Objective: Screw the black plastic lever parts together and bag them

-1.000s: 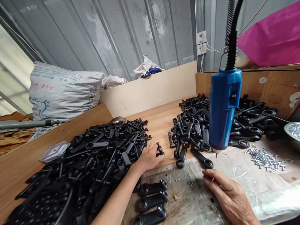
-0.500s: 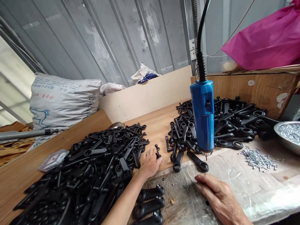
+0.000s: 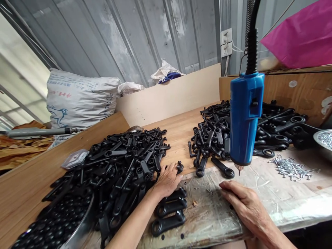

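Observation:
My left hand is at the edge of the left heap, its fingers curled over a black plastic crank handle whose knobbed end shows past the fingertips. Below that hand, three more black crank handles lie in a row on the worn bench top. My right hand rests on the bench, thumb and fingers pressed together; whatever is between them is hidden. Just above it hangs a blue electric screwdriver, bit pointing down. A few loose screws lie left of my right hand.
A big heap of black crank parts covers the left side, beside a metal bowl of black balls. Another heap stands behind the screwdriver. Silver screws lie at right, near a metal bowl. Wooden boards edge the bench.
My left hand has closed over the small black crank handle it was beside. My right hand stays near the same spot on the bench. The view has shifted slightly.

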`<state>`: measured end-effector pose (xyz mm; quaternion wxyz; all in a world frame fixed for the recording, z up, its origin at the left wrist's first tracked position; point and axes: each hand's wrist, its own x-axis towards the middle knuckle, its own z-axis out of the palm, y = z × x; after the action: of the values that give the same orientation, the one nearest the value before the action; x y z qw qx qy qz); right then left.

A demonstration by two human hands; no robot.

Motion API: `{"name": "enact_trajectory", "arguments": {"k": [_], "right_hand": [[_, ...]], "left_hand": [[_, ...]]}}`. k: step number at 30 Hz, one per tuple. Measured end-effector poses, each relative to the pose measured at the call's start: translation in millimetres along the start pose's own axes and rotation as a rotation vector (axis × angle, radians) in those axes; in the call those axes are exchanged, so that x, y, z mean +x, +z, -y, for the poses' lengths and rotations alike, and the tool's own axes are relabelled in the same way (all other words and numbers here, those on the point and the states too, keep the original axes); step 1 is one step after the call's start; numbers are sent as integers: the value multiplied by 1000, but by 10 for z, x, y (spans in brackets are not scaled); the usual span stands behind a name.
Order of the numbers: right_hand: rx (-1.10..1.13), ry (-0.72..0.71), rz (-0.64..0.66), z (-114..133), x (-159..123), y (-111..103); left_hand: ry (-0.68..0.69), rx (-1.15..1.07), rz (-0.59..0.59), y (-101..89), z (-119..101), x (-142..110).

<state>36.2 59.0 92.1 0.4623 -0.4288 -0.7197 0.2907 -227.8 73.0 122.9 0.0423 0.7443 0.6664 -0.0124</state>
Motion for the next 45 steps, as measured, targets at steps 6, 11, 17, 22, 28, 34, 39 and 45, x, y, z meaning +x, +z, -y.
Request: {"name": "enact_trajectory", "arguments": {"k": [6, 11, 17, 22, 28, 34, 39, 45], "right_hand": [[-37, -4, 25, 6, 3, 15], [-65, 22, 64, 6, 20, 23], [-49, 72, 67, 41, 24, -5], [-33, 59, 68, 71, 23, -14], [-53, 23, 91, 34, 12, -11], [-190, -66, 198, 137, 132, 103], [-420, -235, 332, 473, 460, 411], [-566, -313, 392, 623, 753, 741]], "left_hand": [[23, 18, -44, -13, -18, 56], [28, 35, -95, -19, -36, 87], [58, 26, -46, -138, -57, -96], [90, 0, 29, -214, -97, -297], [74, -17, 80, -163, -111, -398], [68, -65, 68, -104, -108, -398], [107, -129, 55, -78, -95, -396], [155, -165, -16, -131, -36, -411]]}}
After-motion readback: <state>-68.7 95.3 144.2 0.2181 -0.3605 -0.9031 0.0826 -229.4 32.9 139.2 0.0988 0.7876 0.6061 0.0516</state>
